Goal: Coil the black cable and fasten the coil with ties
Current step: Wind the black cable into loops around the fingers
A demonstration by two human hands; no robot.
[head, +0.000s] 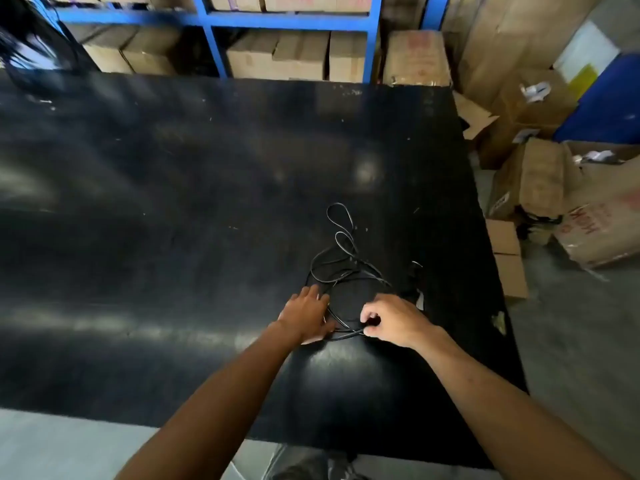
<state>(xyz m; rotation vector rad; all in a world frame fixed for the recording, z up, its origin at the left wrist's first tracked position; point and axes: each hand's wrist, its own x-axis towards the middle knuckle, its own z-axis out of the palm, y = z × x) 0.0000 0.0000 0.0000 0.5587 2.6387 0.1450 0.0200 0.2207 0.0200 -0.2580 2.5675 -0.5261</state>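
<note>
A thin black cable (341,261) lies in loose, tangled loops on the black table (173,202), right of centre, hard to tell from the dark surface. My left hand (306,315) rests flat on the near-left part of the loops, fingers spread over the strands. My right hand (391,322) is curled, pinching a strand of the cable at the near edge of the loops between thumb and fingers. Two narrow loops reach away from the hands toward the table's middle. A small pale piece (419,301) lies just right of the loops; what it is cannot be told.
The table's right edge runs close to the cable. Open cardboard boxes (554,188) crowd the floor to the right. A blue shelf frame (214,36) with stacked cartons stands behind the table. Dark cables (27,46) hang at the far left corner.
</note>
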